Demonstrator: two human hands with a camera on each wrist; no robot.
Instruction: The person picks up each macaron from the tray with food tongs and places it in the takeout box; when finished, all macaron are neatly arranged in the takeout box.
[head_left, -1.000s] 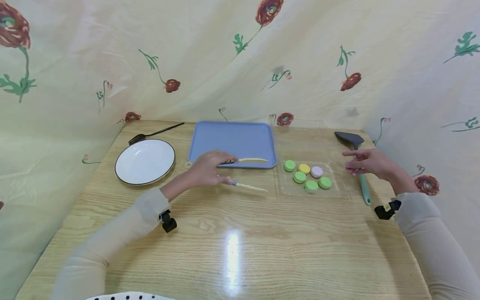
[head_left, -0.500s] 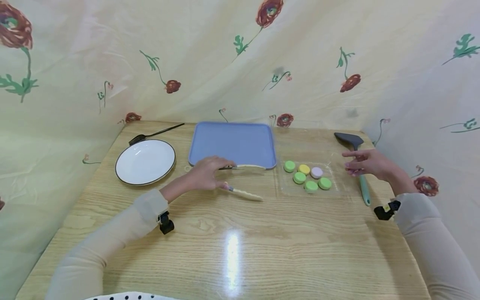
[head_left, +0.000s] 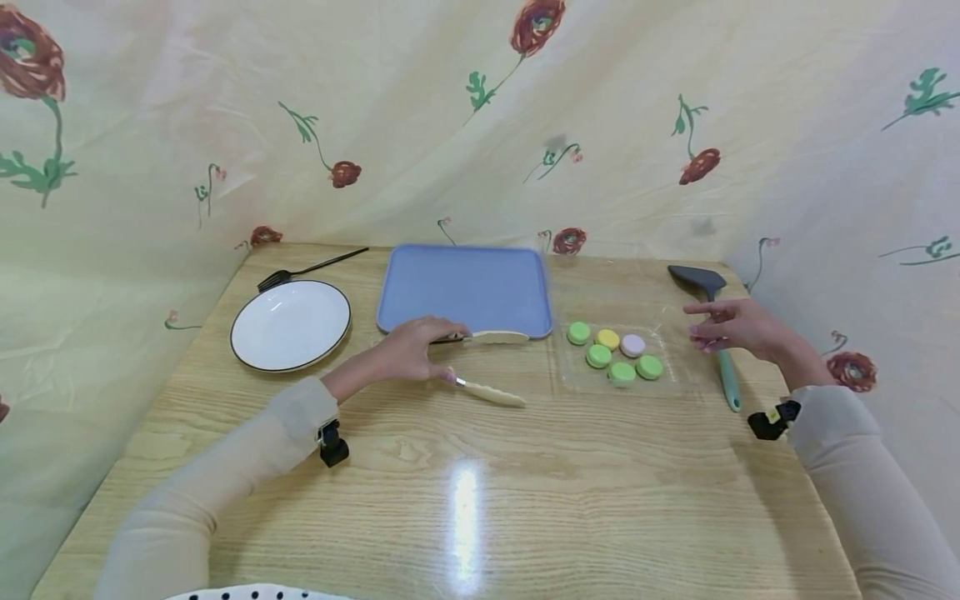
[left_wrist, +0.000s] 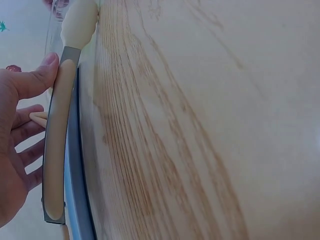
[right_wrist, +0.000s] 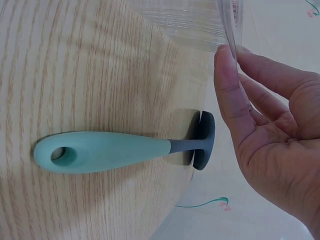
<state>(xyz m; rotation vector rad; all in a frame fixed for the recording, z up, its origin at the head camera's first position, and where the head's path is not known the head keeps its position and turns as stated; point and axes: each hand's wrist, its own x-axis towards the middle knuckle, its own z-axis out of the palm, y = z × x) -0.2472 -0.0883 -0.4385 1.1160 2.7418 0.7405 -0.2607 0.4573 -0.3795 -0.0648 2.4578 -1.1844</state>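
My left hand [head_left: 411, 350] holds a pair of tongs [left_wrist: 59, 135] with cream scalloped tips and beige-covered arms. Its thumb lies on one arm and its fingers on the other. In the head view the tips stand well apart, one by the front rim of the blue tray [head_left: 465, 287], the other nearer me over the table. My right hand [head_left: 738, 327] pinches the edge of a clear plastic container [right_wrist: 230, 30] between thumb and fingers. Several macarons sit in the container: green ones [head_left: 622, 372], a yellow one [head_left: 607, 338] and a lilac one [head_left: 633, 345].
A turner with a mint handle [right_wrist: 100, 152] and dark head lies beneath and beside my right hand. At the left are a white dark-rimmed plate [head_left: 291, 325] and a black fork [head_left: 311, 267]. A flowered cloth [head_left: 420, 108] hangs behind the wooden table [head_left: 570, 500].
My left hand has come slightly down toward me with the tongs, and their tips have moved nearer me and a little left. My right hand keeps its place at the container.
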